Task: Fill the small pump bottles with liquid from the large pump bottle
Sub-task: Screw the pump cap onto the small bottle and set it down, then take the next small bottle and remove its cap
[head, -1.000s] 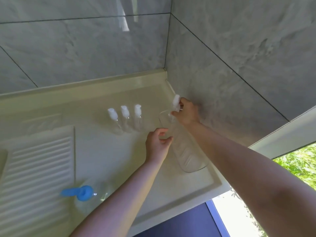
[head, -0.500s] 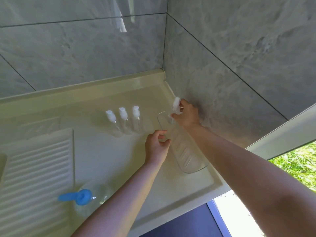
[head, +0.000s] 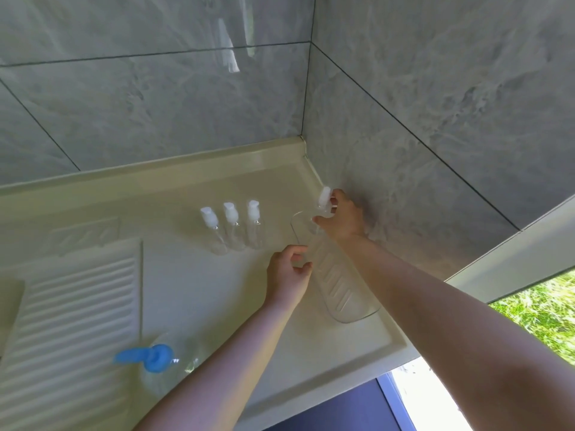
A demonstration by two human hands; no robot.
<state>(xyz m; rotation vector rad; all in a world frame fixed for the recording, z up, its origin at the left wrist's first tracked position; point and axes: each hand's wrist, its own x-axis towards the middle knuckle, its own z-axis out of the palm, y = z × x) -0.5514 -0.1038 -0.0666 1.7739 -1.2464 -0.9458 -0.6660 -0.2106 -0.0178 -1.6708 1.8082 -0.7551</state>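
Observation:
Three small clear pump bottles with white caps (head: 231,227) stand in a row on the cream sink top (head: 186,290). My right hand (head: 342,217) grips a fourth small bottle (head: 323,199) by its neck, close to the right wall, over the far end of a clear ridged tray (head: 342,284). My left hand (head: 289,273) hovers beside the tray's left edge with its fingers curled apart and nothing in them. The large clear bottle with a blue pump head (head: 149,357) stands near the front, partly hidden by my left forearm.
A ribbed draining board (head: 68,306) fills the left of the sink top. Grey tiled walls (head: 155,104) close the back and right sides. The front rim (head: 357,365) drops off to a dark floor and a bright window at right.
The view has shifted slightly. My right hand with the small bottle has stayed near the wall and my left hand has opened its fingers a little by the tray.

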